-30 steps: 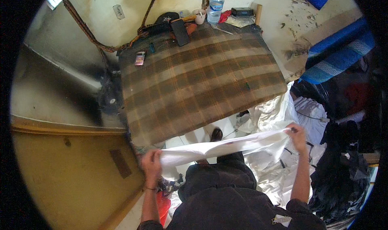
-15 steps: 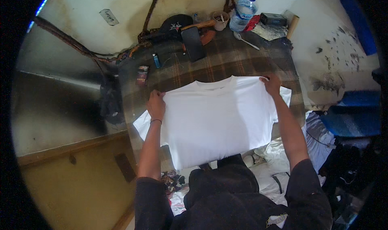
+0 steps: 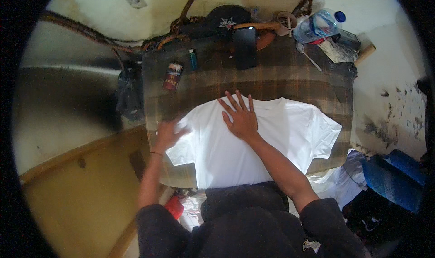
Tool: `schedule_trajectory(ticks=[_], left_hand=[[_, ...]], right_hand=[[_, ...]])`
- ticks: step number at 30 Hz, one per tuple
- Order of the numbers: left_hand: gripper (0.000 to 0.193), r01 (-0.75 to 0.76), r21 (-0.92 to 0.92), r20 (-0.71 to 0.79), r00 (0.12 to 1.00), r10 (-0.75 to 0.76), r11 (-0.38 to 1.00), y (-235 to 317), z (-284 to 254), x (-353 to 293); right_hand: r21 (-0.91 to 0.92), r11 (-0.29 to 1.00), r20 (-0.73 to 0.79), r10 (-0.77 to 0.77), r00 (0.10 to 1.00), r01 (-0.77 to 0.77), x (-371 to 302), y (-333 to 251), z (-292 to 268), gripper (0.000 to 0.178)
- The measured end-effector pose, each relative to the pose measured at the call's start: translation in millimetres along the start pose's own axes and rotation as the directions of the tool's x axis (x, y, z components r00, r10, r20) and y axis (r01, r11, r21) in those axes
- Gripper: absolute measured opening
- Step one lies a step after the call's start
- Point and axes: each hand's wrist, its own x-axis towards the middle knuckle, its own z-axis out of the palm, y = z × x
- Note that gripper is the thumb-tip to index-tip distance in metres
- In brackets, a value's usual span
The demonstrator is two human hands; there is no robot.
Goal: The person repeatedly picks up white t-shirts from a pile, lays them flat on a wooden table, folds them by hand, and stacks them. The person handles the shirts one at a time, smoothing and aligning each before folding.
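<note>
A white short-sleeved T-shirt lies spread out on a dark plaid-covered surface, its neckline toward the far side. My right hand rests flat on the shirt, left of the neckline, with its fingers spread. At the left sleeve is my left hand, blurred by motion, its thumb held apart from the fingers and nothing visible in its grasp. The shirt's lower edge meets the front of my dark clothing.
Along the far side are a cigarette pack, a lighter, a phone, a dark cap, a cup, a plastic water bottle and a spoon. Walls stand left and right; blue fabric lies at right.
Both hands have let go of the shirt's shoulders, and the shirt now lies flatter. My right hand has moved left to press beside the neckline; my left hand has moved down to the left sleeve.
</note>
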Motion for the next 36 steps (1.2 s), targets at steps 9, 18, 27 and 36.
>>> schedule_trajectory(ticks=[9, 18, 27, 36], left_hand=[[0.036, 0.382, -0.618, -0.477, 0.513, -0.713, 0.688, -32, 40, -59], [0.055, 0.246, -0.873, -0.227, 0.56, -0.797, 0.421, 31, 69, -135], [0.079, 0.437, -0.686, -0.147, 0.7, -0.699, 0.582, 48, 93, -222], [0.031, 0.348, -0.763, -0.137, 0.736, -0.663, 0.545, 94, 150, -300]], right_hand=[[-0.09, 0.996, -0.014, 0.016, 1.0, -0.017, -10, -16, 4, 0.058], [-0.063, 0.976, 0.111, -0.202, 0.973, 0.21, -2, -92, 35, 0.055], [0.0, 0.824, 0.087, -0.565, 0.821, 0.567, 33, -208, 90, 0.05], [0.049, 0.776, 0.17, -0.627, 0.76, 0.629, 24, -214, 55, 0.045]])
